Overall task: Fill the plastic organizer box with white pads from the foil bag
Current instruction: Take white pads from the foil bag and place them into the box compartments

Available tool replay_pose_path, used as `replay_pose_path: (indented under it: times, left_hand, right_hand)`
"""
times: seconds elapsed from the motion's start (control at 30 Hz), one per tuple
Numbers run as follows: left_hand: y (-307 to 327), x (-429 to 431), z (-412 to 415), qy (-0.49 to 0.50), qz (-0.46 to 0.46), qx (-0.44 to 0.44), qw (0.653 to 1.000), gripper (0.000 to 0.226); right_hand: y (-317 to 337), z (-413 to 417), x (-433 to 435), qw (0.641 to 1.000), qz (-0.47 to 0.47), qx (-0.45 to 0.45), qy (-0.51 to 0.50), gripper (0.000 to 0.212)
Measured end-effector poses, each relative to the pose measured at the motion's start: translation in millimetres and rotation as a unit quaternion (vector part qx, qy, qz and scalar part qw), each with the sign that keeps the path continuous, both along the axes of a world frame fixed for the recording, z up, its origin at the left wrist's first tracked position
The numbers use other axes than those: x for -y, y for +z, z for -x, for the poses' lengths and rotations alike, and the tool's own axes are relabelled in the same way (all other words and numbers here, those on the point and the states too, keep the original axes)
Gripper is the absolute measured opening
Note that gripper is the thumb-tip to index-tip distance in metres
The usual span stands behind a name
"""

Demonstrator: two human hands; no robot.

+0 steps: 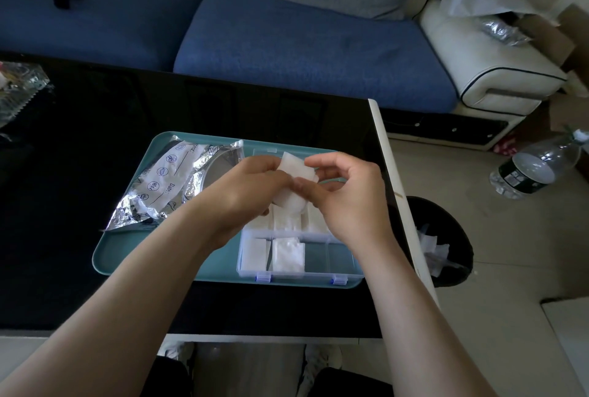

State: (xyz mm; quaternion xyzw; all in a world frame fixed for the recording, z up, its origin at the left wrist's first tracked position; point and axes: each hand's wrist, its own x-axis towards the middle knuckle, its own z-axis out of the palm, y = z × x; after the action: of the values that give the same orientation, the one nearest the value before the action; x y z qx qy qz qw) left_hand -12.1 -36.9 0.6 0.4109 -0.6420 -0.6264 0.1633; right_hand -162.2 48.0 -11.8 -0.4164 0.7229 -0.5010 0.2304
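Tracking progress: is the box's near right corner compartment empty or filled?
Empty: nothing white lies in the compartment; the teal tray shows through its clear floor.

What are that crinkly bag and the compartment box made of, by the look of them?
The foil bag looks like metallised film: shiny silver, sharply creased. The organizer box seems rigid clear plastic: see-through walls and dividers, glossy, with blue clips.
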Motion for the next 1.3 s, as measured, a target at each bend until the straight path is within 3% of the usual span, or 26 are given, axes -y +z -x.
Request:
replay_pose_path:
  times: [0.17, 0.33, 0.4, 0.43, 0.53, 0.57, 0.67, 0.77, 0.9, 1.07, 1.17, 1.3]
  left_hand:
    - [0, -3, 1, -0.022, -0.063, -0.019, 0.998, 0.030]
    - [-4, 0, 1, 0.000, -0.060, 0.006, 0.998, 0.027]
    - [-4, 0, 0, -0.019, -0.050, 0.025, 0.998, 0.027]
    - [-3, -1, 0, -0.031, -0.045, 0.034, 0.998, 0.026]
    - [3, -4, 0, -0.062, -0.042, 0.050, 0.996, 0.029]
    - [4, -6, 0, -0.072, -0.046, 0.050, 0.995, 0.029]
    - [7, -8, -1, -0.095, -0.046, 0.058, 0.993, 0.008]
    - [7, -9, -3, -0.097, -0.037, 0.077, 0.992, 0.013]
    - [5, -8, -2, -0.057, -0.032, 0.074, 0.995, 0.015]
    - [0, -1, -4, -0.017, -0.037, 0.115, 0.993, 0.024]
    - [-1, 0, -8, 0.001, -0.021, 0.136, 0.990, 0.020]
    - [-7, 0, -16, 0.041, 0.135, 0.216, 0.966, 0.022]
  right_hand:
    - [-4, -9, 1, 0.992, 0.003, -0.126, 0.022, 0.039]
    - [1, -19, -3, 0.974, -0.095, -0.143, 0.148, 0.101]
    - [2, -22, -4, 0.963, -0.131, -0.179, 0.154, 0.108]
    - [2, -22, -3, 0.959, -0.140, -0.197, 0.149, 0.101]
    - [2, -21, -1, 0.959, -0.143, -0.199, 0.142, 0.054]
    - [3, -21, -1, 0.957, -0.154, -0.195, 0.150, 0.055]
    - [2, -21, -3, 0.942, -0.194, -0.203, 0.183, 0.086]
    - [-4, -27, -3, 0.946, -0.181, -0.194, 0.189, 0.063]
    - [-2, -26, -2, 0.959, -0.168, -0.137, 0.184, 0.064]
    - [0, -16, 3, 0.983, -0.121, -0.084, 0.113, 0.018]
    - [-4, -13, 2, 0.985, -0.137, -0.058, 0.085, 0.022]
    - [-13, -16, 1, 0.954, -0.249, -0.079, 0.146, 0.027]
